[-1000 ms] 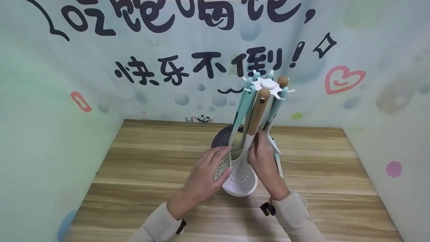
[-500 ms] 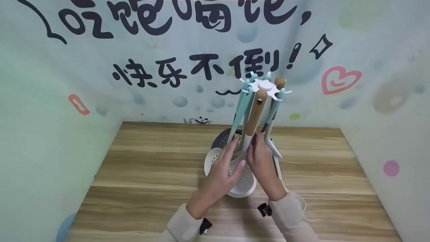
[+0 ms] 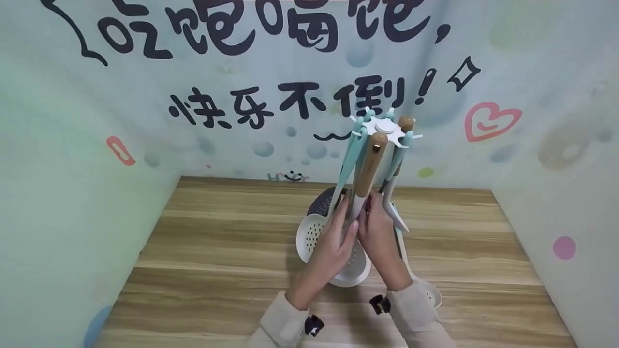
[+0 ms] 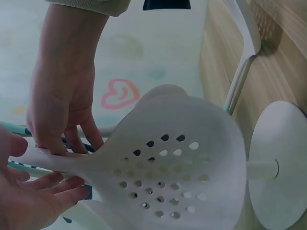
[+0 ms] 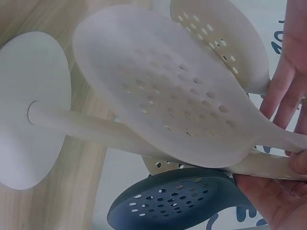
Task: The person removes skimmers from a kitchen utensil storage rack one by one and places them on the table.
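A white utensil rack (image 3: 385, 126) stands upright on a round base (image 4: 278, 167), hung with several kitchen utensils. In front hangs a pale slotted skimmer (image 3: 355, 270) with a wooden handle. My right hand (image 3: 379, 232) grips the rack's pole (image 5: 96, 129) behind the skimmer's neck, its fingertips partly hidden. My left hand (image 3: 331, 239) reaches in from the left with fingers fairly straight, its thumb beside the skimmer's neck. Another pale perforated skimmer (image 3: 309, 234) hangs left of that hand. Behind it hangs a dark perforated skimmer (image 5: 168, 199).
A pale long-handled utensil (image 3: 404, 256) lies on the wooden table (image 3: 217, 241) at right, its head (image 3: 433, 293) partly behind my sleeve. A turner-like utensil (image 3: 396, 215) hangs on the rack's right side. A printed cloth backdrop (image 3: 242, 154) encloses the table's back and sides.
My left hand has moved right, from the left perforated skimmer to near the front skimmer's neck. That left skimmer has shifted outward. My right hand keeps its place at the rack.
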Tool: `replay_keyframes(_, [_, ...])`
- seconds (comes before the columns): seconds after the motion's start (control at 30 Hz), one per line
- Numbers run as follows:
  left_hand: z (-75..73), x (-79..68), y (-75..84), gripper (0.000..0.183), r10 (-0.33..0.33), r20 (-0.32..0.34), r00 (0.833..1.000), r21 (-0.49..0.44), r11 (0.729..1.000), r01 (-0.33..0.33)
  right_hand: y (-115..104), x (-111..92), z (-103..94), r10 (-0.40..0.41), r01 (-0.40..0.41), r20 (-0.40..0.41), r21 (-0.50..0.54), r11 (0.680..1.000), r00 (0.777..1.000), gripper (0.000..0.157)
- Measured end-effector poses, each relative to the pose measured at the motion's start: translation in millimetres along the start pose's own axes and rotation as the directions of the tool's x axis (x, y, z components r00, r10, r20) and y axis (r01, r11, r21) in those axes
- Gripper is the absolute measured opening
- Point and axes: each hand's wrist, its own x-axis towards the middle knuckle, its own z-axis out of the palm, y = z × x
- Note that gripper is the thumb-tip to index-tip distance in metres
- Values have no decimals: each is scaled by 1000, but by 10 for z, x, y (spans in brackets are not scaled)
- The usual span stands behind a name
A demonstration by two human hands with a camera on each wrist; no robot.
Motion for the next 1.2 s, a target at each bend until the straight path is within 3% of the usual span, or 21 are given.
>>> replay_keyframes(0.37, [69, 25, -69, 41, 46, -131, 990, 115, 993, -30, 24, -3, 8, -12, 12, -14, 32, 999, 1000, 34])
replay_keyframes(0.63, [11, -1, -72, 38, 11, -85, 996, 5, 1000, -11, 16, 11, 24, 8, -8, -25, 23, 1000, 1000, 32])
replay_keyframes(1.2, [-34, -32, -34, 38, -8, -52, 999, -75, 997, 4, 27, -2, 9, 24, -24, 8, 24, 999, 1000, 30])
